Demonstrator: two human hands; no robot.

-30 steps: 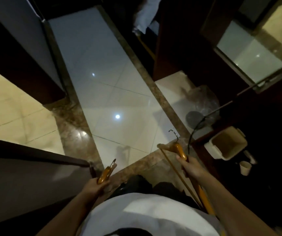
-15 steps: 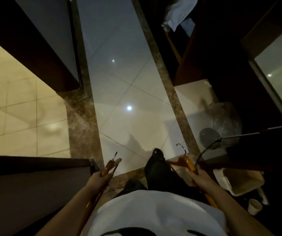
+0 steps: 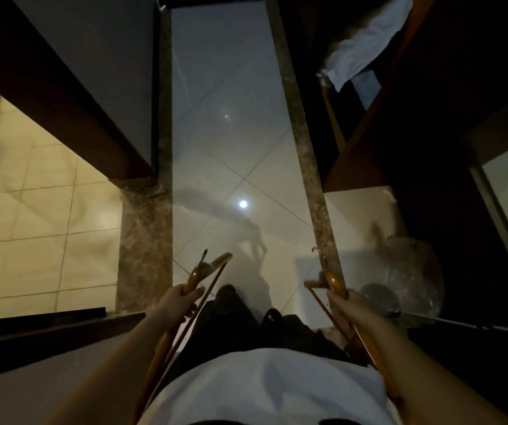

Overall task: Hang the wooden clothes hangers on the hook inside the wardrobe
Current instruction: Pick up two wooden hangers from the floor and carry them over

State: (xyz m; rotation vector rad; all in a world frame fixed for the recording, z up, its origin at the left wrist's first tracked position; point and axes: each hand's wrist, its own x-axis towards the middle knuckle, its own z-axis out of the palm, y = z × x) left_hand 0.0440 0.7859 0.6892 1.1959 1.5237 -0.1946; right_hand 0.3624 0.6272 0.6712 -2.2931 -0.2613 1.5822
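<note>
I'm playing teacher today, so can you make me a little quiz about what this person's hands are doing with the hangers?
1. True or false: the left hand holds nothing.
2. What does the right hand grip? A) a wooden hanger B) a cup C) a towel
3. Fill in: the person's feet stand on a pale, shiny tiled ____.

Key
1. False: it grips a second hanger.
2. A
3. floor
</note>
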